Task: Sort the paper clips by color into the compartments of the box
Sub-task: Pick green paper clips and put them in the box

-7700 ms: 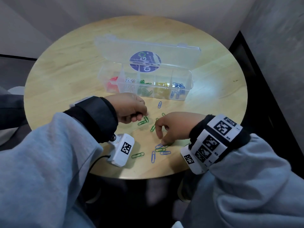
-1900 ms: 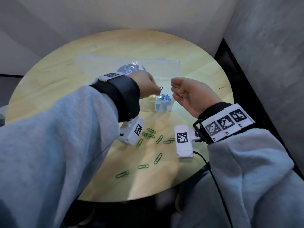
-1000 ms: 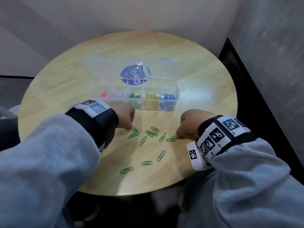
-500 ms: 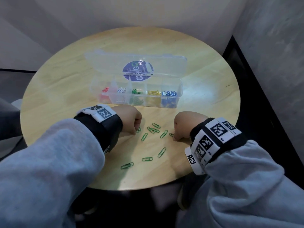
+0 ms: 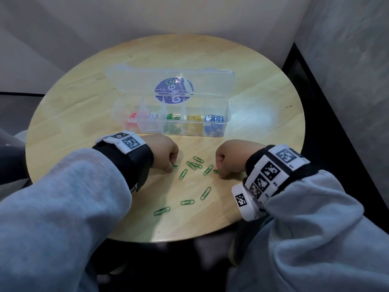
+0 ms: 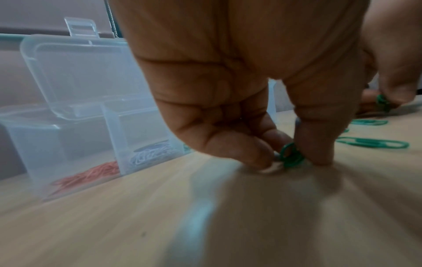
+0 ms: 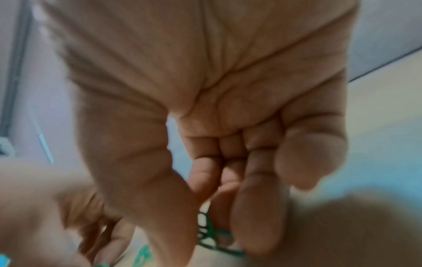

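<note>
Several green paper clips (image 5: pixel 194 165) lie loose on the round wooden table (image 5: pixel 84 106), in front of the clear compartment box (image 5: pixel 227 114). Its compartments hold red, white, green, yellow and blue clips from left to right. My left hand (image 5: pixel 168 157) is down on the table, thumb and fingers pinching a green clip (image 6: pixel 291 155) that still touches the wood. My right hand (image 5: pixel 223 163) is curled at the right of the scatter, thumb and fingers pinching another green clip (image 7: pixel 214 234) on the table.
The box lid (image 5: pixel 168 81) stands open behind the compartments, with a round purple sticker. Three green clips (image 5: pixel 187 202) lie nearer the table's front edge, between my grey sleeves. A dark floor strip runs along the wall to the right.
Both hands came down from the box to the table. In the last half second they closed in on clips at either side of the green scatter and pinched them.
</note>
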{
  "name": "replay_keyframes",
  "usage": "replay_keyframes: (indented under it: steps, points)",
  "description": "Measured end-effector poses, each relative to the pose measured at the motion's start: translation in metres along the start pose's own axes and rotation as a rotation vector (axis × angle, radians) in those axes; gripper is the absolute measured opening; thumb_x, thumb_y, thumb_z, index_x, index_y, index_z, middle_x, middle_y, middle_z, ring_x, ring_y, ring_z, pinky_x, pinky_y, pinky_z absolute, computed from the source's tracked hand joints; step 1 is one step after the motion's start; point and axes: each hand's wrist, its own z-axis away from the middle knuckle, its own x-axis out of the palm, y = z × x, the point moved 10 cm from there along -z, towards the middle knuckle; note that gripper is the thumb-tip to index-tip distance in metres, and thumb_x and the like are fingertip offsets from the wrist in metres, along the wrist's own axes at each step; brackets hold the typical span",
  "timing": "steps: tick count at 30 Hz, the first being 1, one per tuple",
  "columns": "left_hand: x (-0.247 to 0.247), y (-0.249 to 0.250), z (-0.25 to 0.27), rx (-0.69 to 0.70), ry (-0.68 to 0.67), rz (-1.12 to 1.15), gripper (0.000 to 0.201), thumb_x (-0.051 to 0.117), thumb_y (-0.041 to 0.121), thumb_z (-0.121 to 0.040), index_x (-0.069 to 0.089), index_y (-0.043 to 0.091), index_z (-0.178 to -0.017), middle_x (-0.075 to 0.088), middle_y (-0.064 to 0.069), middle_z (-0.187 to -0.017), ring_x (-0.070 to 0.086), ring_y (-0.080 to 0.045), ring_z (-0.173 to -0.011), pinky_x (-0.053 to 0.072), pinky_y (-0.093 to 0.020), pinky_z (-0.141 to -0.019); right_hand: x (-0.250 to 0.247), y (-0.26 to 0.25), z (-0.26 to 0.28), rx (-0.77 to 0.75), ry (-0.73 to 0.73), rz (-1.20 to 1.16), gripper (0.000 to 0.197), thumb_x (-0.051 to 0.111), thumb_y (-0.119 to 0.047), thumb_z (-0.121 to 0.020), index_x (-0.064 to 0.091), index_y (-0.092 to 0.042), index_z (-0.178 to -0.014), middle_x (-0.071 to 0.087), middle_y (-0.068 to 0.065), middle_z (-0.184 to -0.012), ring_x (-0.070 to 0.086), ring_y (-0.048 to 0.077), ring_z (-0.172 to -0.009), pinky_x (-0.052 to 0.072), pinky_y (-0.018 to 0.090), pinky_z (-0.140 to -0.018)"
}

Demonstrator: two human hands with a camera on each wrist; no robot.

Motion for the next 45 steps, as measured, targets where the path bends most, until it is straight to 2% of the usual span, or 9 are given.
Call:
replay_keyframes:
  steps: [2, 8, 12, 18, 23, 28, 32, 39, 45]
  points:
    - [0.001, -0.001, 0.002, -0.02, 0.009, 0.004, 0.016, 0.067, 0.023, -0.077, 0.052, 0.025, -0.071, 0.05, 0.01, -0.072, 0.046, -0.012, -0.07, 0.029, -0.02, -0.05, -0.007, 0.006, 0.002, -0.006, 0.021, -0.133, 0.014, 0.067, -0.01, -0.077, 0.058, -0.016, -0.069, 0.061, -0.001, -0.07, 0.054, 0.015, -0.063, 0.046, 0.025, -0.061]
    - [-0.006, -0.008, 0.007, -0.078, 0.058, 0.08, 0.012, 0.06, 0.021, -0.078, 0.053, 0.025, -0.071, 0.053, 0.007, -0.076, 0.048, -0.014, -0.072, 0.031, -0.021, -0.051, -0.018, 0.016, 0.001, -0.066, 0.012, -0.875, 0.019, 0.052, 0.01, -0.085, 0.059, -0.007, -0.082, 0.057, 0.01, -0.069, 0.059, 0.017, -0.056, 0.056, 0.028, -0.068]
    - [-0.005, -0.028, 0.009, -0.112, 0.046, 0.459, 0.018, 0.06, 0.013, -0.078, 0.053, 0.02, -0.063, 0.06, 0.005, -0.065, 0.055, -0.011, -0.061, 0.045, -0.021, -0.06, -0.016, 0.01, 0.001, -0.059, -0.039, -1.049, 0.023, 0.039, 0.009, -0.088, 0.052, -0.005, -0.076, 0.049, 0.009, -0.065, 0.054, 0.011, -0.047, 0.046, 0.017, -0.045]
    - [-0.014, -0.029, 0.023, -0.067, 0.013, 1.324, 0.034, 0.042, -0.011, -0.087, 0.043, 0.011, -0.061, 0.06, -0.007, -0.054, 0.055, -0.008, -0.039, 0.042, -0.012, -0.037, -0.008, -0.016, 0.001, -0.107, -0.106, -0.971, 0.024, 0.039, 0.007, -0.086, 0.047, -0.009, -0.071, 0.048, 0.006, -0.066, 0.044, 0.013, -0.053, 0.033, 0.019, -0.043]
    - [-0.013, -0.031, 0.029, -0.056, -0.016, 1.469, 0.031, 0.037, -0.006, -0.089, 0.059, 0.014, -0.078, 0.061, -0.002, -0.048, 0.055, -0.007, -0.038, 0.044, -0.011, -0.038, -0.013, -0.017, -0.004, -0.067, 0.02, -0.391, 0.017, 0.066, -0.023, -0.081, 0.052, -0.017, -0.073, 0.058, 0.001, -0.07, 0.049, 0.015, -0.058, 0.043, 0.026, -0.059]
    - [-0.001, -0.037, 0.03, -0.128, -0.052, 1.603, 0.029, 0.035, 0.0, -0.09, 0.06, 0.007, -0.076, 0.062, -0.005, -0.056, 0.062, -0.009, -0.044, 0.048, -0.012, -0.041, -0.019, -0.027, -0.004, -0.045, 0.107, -0.2, 0.022, 0.072, -0.031, -0.078, 0.054, -0.019, -0.083, 0.051, -0.007, -0.071, 0.045, 0.008, -0.062, 0.035, 0.023, -0.055]
    - [0.01, -0.034, 0.023, -0.19, -0.077, 1.416, 0.02, 0.045, 0.01, -0.09, 0.061, 0.007, -0.078, 0.051, -0.002, -0.062, 0.049, -0.007, -0.045, 0.039, -0.012, -0.041, -0.02, -0.038, -0.007, -0.019, 0.126, -0.104, 0.03, 0.07, -0.028, -0.079, 0.057, -0.017, -0.104, 0.046, -0.007, -0.076, 0.048, 0.013, -0.074, 0.036, 0.023, -0.055]
    - [-0.006, -0.016, 0.015, -0.058, 0.041, 0.414, 0.021, 0.074, 0.037, -0.073, 0.062, 0.029, -0.088, 0.048, 0.012, -0.071, 0.048, -0.009, -0.07, 0.034, -0.023, -0.061, -0.007, -0.047, -0.022, 0.035, 0.071, 0.132, 0.031, 0.065, -0.022, -0.083, 0.062, -0.009, -0.111, 0.065, 0.007, -0.112, 0.061, 0.024, -0.102, 0.052, 0.033, -0.086]
    - [0.006, 0.006, 0.01, -0.093, -0.015, 0.22, 0.038, 0.075, 0.043, -0.072, 0.066, 0.014, -0.094, 0.064, 0.002, -0.086, 0.055, -0.018, -0.081, 0.033, -0.023, -0.052, -0.002, -0.039, -0.026, 0.059, 0.04, 0.117, 0.026, 0.067, -0.019, -0.078, 0.067, -0.008, -0.102, 0.069, 0.007, -0.103, 0.066, 0.024, -0.094, 0.055, 0.037, -0.087]
